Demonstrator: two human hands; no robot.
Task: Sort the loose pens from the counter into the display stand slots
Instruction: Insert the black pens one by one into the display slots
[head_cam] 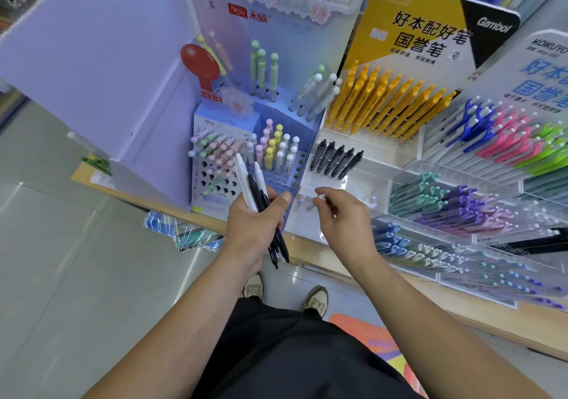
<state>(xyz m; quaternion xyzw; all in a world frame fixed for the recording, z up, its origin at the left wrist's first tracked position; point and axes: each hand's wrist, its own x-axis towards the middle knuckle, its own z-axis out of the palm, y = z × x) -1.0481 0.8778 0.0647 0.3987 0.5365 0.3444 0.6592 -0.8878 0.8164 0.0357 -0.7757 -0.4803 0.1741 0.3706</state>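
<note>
My left hand point(256, 225) grips a bundle of loose pens point(250, 183), some white and some black, with their tips sticking up and the black barrels hanging below my palm. My right hand point(342, 214) pinches the white end of a pen point(321, 197) and holds it over the lower clear slots of the acrylic display stand point(353, 183). On that stand a row of black pens point(336, 161) fills the tier just above, and yellow pens point(390, 103) fill the top tier under a yellow sign.
A pastel lollipop-pen stand point(246, 140) sits to the left, beside a purple cardboard panel point(107, 69). More clear tiers of blue, pink, green, teal and purple pens point(491, 168) run to the right. The wooden shelf edge point(430, 294) crosses below; packaged pens point(184, 232) overhang it.
</note>
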